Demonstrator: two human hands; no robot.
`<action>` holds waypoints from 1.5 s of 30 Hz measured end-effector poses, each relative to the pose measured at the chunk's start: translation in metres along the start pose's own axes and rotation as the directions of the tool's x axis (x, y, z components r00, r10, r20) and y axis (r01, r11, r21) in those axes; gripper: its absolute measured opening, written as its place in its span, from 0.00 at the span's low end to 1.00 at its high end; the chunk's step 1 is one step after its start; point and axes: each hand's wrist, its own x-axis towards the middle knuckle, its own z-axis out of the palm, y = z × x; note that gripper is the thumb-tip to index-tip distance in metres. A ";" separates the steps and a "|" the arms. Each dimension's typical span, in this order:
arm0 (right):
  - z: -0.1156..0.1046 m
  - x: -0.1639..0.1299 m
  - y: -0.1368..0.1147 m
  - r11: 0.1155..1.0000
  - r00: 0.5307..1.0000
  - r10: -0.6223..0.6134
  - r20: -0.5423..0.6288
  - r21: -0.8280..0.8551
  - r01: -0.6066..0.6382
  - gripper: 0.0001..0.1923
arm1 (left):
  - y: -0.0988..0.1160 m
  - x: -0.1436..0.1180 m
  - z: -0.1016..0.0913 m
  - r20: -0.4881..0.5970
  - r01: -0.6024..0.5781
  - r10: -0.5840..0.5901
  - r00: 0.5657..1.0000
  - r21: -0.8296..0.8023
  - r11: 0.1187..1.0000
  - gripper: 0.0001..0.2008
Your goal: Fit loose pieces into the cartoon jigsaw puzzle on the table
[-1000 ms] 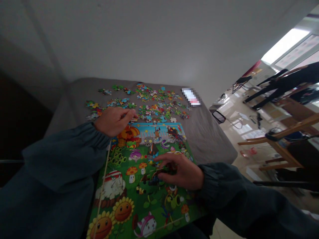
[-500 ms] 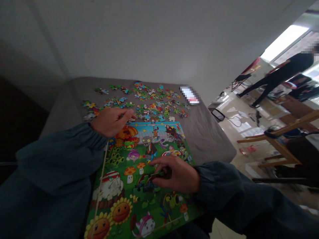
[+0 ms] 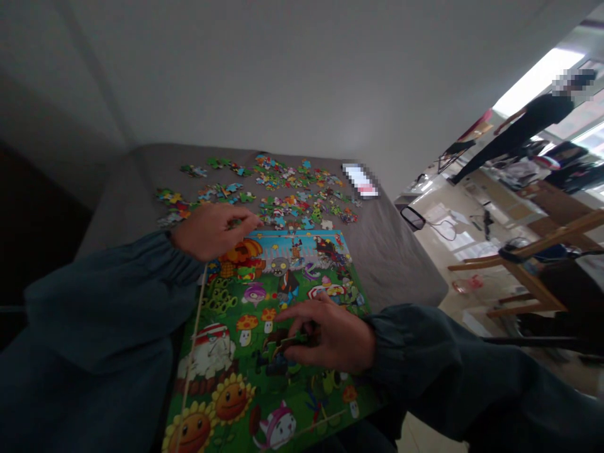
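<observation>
A puzzle board (image 3: 214, 346) lies in front of me, with a picture of sunflowers, mushrooms and zombies. My right hand (image 3: 330, 336) is over its lower middle, pinching a puzzle piece (image 3: 298, 340) between thumb and fingers. Just below the thumb is a darker, uneven patch of the picture; whether its pieces are joined I cannot tell. My left hand (image 3: 214, 229) rests at the board's top left corner, its thumb and fingers brought together; what they hold, if anything, is hidden. Its fingertips are beside the loose puzzle pieces (image 3: 283, 204).
Loose pieces spread over the grey cloth-covered table (image 3: 396, 251) beyond the board. A phone (image 3: 361, 180) with a lit screen lies at the far right, and a pale wall (image 3: 283, 75) rises behind. Off to the right are a wooden chair (image 3: 528, 267) and a person (image 3: 533, 123) in dark clothes.
My right hand has shifted slightly left and down, tilting the piece it holds. My left hand's fingertips have edged right. The person in the background has moved.
</observation>
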 end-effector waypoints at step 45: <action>-0.002 0.008 0.000 0.999 1.000 -0.004 -0.001 -0.045 0.004 0.22 | 0.035 -0.042 0.020 0.467 -0.286 0.234 0.853 0.043 0.957 0.35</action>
